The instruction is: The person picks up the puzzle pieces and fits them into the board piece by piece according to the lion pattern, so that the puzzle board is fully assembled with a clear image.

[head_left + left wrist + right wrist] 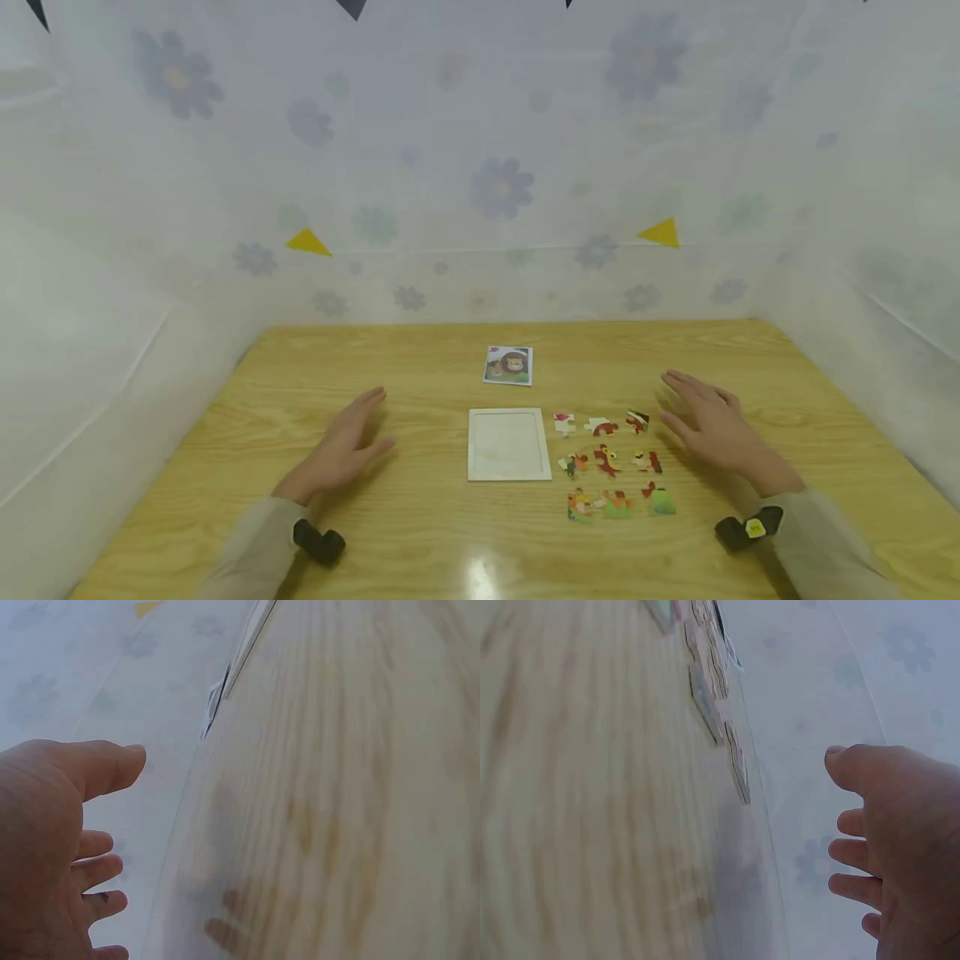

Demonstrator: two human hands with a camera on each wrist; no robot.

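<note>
- The white puzzle tray (508, 443) lies bare on the worktop (420, 367) — no piece set in it yet.
- Nine loose puzzle pieces (609, 461) wait just right of the tray; the lion picture card (508, 365) lies beyond it.
- Left hand (347, 447) and right hand (712, 427) hover either side of the tray — fingers relaxed, holding nothing.

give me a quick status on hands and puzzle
Left hand and right hand open, holding nothing. Puzzle pieces loose beside the empty tray. Nothing between hands and pieces.
</note>
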